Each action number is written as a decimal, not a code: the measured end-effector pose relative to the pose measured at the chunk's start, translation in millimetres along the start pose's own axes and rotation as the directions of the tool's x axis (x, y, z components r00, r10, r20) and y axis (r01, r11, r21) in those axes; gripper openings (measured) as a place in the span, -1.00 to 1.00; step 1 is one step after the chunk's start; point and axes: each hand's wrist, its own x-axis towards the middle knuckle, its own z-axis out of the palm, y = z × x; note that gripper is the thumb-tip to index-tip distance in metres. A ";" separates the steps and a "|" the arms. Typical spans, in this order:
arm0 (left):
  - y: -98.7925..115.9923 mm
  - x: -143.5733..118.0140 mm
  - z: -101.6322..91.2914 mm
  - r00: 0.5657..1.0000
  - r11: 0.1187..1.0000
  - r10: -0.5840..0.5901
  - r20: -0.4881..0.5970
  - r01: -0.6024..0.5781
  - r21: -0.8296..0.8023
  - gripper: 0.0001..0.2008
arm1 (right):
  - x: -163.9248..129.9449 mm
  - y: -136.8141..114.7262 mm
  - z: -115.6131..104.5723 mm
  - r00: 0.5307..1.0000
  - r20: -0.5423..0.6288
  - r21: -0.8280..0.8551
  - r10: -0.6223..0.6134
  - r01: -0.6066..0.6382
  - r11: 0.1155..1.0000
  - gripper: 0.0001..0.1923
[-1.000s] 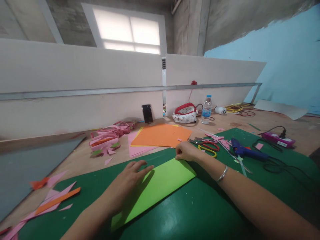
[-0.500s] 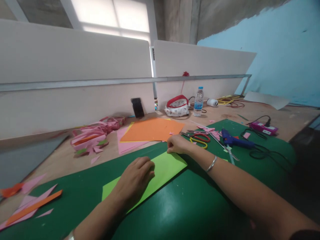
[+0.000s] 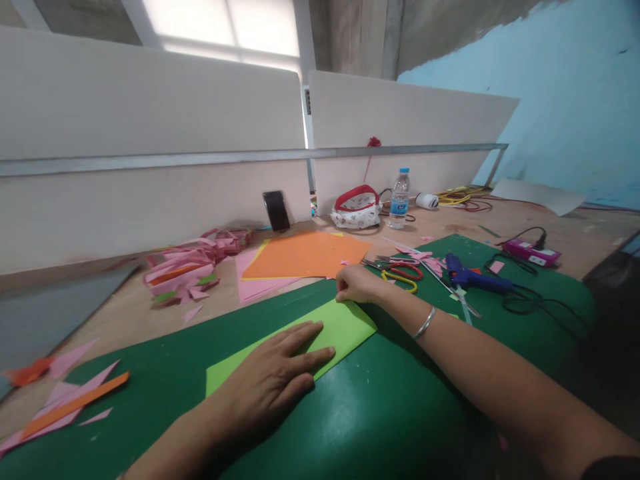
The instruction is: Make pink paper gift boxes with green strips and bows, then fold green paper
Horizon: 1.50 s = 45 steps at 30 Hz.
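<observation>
A folded light green paper sheet [image 3: 345, 327] lies on the dark green cutting mat [image 3: 380, 413]. My left hand [image 3: 273, 380] rests flat on the sheet's near half, fingers spread and pointing right. My right hand [image 3: 356, 285] pinches the sheet's far corner with curled fingers; a silver bangle [image 3: 425, 323] sits on that wrist.
Orange and pink sheets [image 3: 305, 257] lie behind the mat. Scissors [image 3: 400, 273], a blue glue gun [image 3: 473, 279] with a black cable and a pink power strip [image 3: 533, 252] lie right. Pink scraps [image 3: 187, 270], a phone [image 3: 276, 210], a pouch [image 3: 356, 208] and a bottle [image 3: 399, 198] stand farther back.
My left hand slid along the green sheet towards me and flattened, its fingers now spread. My right hand stayed at the far corner. The view shifted slightly.
</observation>
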 end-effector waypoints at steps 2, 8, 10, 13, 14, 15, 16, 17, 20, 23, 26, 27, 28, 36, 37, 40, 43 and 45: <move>-1.0 -0.9 1.6 1.000 0.999 0.010 -0.006 -0.010 0.043 -0.54 | 0.0 -0.6 -0.6 1.000 0.005 -0.006 -0.003 0.003 1.000 -0.71; -4.3 -23.3 14.5 0.994 0.981 -0.052 -0.101 0.070 0.184 -0.48 | -2.5 -2.6 -3.6 1.000 0.022 -0.013 -0.008 0.009 1.000 -0.72; -3.7 -38.8 18.1 0.978 0.963 -0.143 -0.151 0.173 0.209 -0.46 | -3.7 -2.9 -4.6 1.000 0.025 -0.011 -0.011 0.012 1.000 -0.72; -3.7 -69.6 20.9 0.957 0.937 -0.256 -0.134 0.280 0.208 -0.44 | -4.9 -2.6 -5.2 0.999 0.028 -0.013 -0.018 0.019 1.000 -0.72; -4.4 -81.2 21.2 0.957 0.937 -0.272 -0.101 0.287 0.200 -0.44 | -5.1 -2.4 -5.2 0.999 0.029 -0.014 -0.021 0.021 1.000 -0.72; -5.5 -92.4 21.2 0.954 0.936 -0.289 -0.077 0.298 0.185 -0.43 | -5.0 -2.0 -5.1 0.999 0.029 -0.015 -0.022 0.023 1.000 -0.72; -6.7 -102.4 20.6 0.949 0.935 -0.305 -0.077 0.314 0.164 -0.44 | -4.8 -1.5 -5.0 0.999 0.029 -0.016 -0.024 0.024 1.000 -0.72; -7.8 -110.1 19.2 0.939 0.931 -0.329 -0.103 0.340 0.129 -0.45 | -4.5 -1.0 -5.0 0.999 0.029 -0.017 -0.025 0.026 1.000 -0.72; -8.1 -109.2 9.0 0.880 0.914 -0.399 -0.258 0.403 -0.038 -0.49 | -3.9 -0.4 -5.2 0.999 0.030 -0.022 -0.028 0.029 0.999 -0.72; -3.2 -70.7 -4.4 0.876 0.918 -0.394 -0.279 0.361 -0.163 -0.54 | -4.9 -2.0 -5.7 0.999 0.032 -0.047 -0.028 0.030 0.998 -0.72; 0.8 -23.5 -8.6 0.973 0.972 -0.225 -0.054 0.221 -0.078 -0.54 | -6.4 -4.2 -4.8 0.999 0.030 -0.083 -0.030 0.032 0.996 -0.72; 0.9 -12.3 -7.0 0.981 0.980 -0.192 -0.024 0.190 -0.061 -0.54 | -6.5 -4.3 -4.0 0.999 0.029 -0.093 -0.031 0.033 0.995 -0.72; 0.4 -4.4 -4.1 0.985 0.984 -0.171 -0.001 0.171 -0.046 -0.54 | -6.2 -4.2 -3.3 0.999 0.026 -0.102 -0.032 0.035 0.994 -0.72; -6.6 -6.0 15.5 0.987 0.987 -0.161 -0.002 0.161 0.015 -0.53 | -31.2 -26.8 -16.0 0.986 -0.166 -0.221 0.005 -0.042 0.974 -0.76; -6.7 -5.9 15.6 0.987 0.987 -0.159 -0.001 0.159 0.020 -0.54 | -43.3 -37.9 -15.3 0.979 -0.204 -0.246 -0.011 -0.040 0.968 -0.80; -7.5 -3.8 16.4 0.988 0.988 -0.152 -0.006 0.152 0.031 -0.54 | -85.8 -77.9 3.0 0.966 -0.195 -0.310 -0.171 0.105 0.945 -0.85; -8.9 -3.1 18.9 0.988 0.987 -0.152 -0.024 0.153 0.057 -0.55 | -115.8 -111.9 36.3 0.906 -0.162 -0.360 -0.392 0.316 0.878 -0.80; -9.7 -3.6 20.2 0.988 0.985 -0.147 -0.039 0.150 0.080 -0.54 | -121.7 -122.6 53.1 0.909 -0.152 -0.373 -0.388 0.311 0.874 -0.74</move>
